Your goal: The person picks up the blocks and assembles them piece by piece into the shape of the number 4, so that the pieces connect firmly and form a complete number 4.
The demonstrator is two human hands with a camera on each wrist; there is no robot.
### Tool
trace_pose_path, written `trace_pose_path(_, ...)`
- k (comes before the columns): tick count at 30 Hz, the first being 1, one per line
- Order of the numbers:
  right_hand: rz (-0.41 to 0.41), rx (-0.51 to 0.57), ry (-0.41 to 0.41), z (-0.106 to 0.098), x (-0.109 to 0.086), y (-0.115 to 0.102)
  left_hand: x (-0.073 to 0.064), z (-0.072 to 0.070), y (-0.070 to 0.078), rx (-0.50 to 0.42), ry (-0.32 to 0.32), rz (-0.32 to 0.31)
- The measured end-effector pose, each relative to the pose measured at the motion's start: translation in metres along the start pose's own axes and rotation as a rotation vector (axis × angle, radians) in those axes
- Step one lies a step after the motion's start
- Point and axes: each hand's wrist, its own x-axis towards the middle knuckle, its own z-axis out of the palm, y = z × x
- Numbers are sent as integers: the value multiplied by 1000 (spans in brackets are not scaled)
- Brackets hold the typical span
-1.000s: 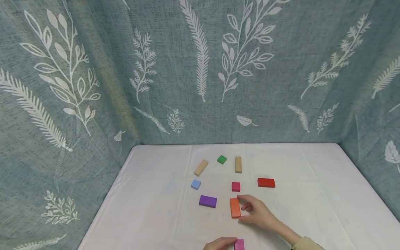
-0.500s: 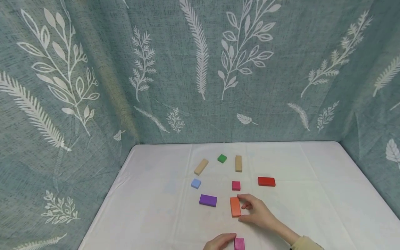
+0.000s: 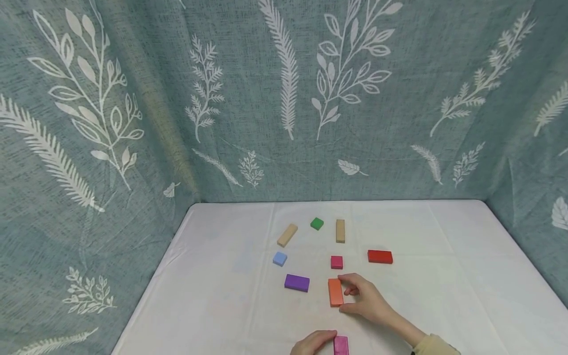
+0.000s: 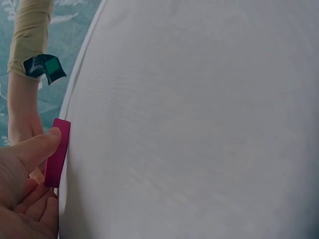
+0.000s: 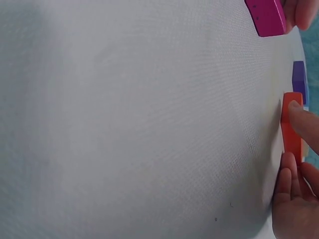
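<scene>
Near the table's front edge lies a pink rectangular block [image 3: 341, 345], cut off by the frame in the head view. My left hand [image 3: 314, 342] pinches it; in the left wrist view the thumb is on one end of the pink block [image 4: 59, 154], the fingers at the other. My right hand [image 3: 366, 298] holds an orange rectangular block [image 3: 335, 292] lengthwise from its right side, index finger at the far end and thumb at the near end. The right wrist view shows that thumb over the orange block [image 5: 292, 137].
Beyond the hands lie a purple block [image 3: 297, 283], a light blue cube [image 3: 280, 259], a crimson cube [image 3: 337, 262], a red block [image 3: 380, 256], a green cube [image 3: 317, 224] and two plain wooden blocks [image 3: 340, 231]. A leaf-patterned curtain [image 3: 266, 98] surrounds the white-covered table [image 3: 213, 296].
The left index finger has shifted slightly forward at the pink block's far end. The head view has tilted a little; the right hand and the blocks keep their places.
</scene>
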Motion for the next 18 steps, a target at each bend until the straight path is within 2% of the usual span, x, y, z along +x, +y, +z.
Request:
trace_pose_path(6, 5, 5, 5, 0, 1, 1, 1, 0, 1, 2, 12, 1)
trace_pose_path(11, 19, 27, -2, -2, 1, 0, 2, 0, 4, -55, 27, -17)
trace_pose_path(16, 37, 48, -16, -2, 1, -3, 0, -2, 9, -210, 17, -126)
trace_pose_path(18, 45, 54, -18, -3, 1, -4, 0, -2, 11, -243, 15, -159)
